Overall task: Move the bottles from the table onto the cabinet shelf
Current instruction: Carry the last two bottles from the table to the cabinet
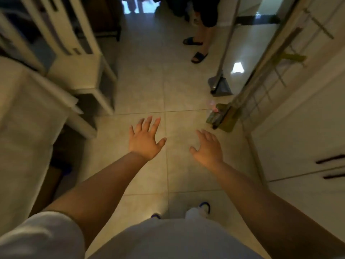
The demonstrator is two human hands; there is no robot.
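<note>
Both arms stretch forward over the tiled floor. My left hand [146, 139] has its fingers spread and holds nothing. My right hand [208, 148] is also spread flat and holds nothing. No bottle shows clearly in this view. A white table [28, 113] runs along the left side. White cabinet doors [302, 146] with dark handles stand at the right. A white shelf unit [74, 43] stands at the upper left.
A second person in dark sandals [198, 57] stands ahead in the passage. A grey dustpan [221, 86] leans near the right wall, with a small pile of packets [219, 115] on the floor beside a door frame. A white stool [87, 79] sits left.
</note>
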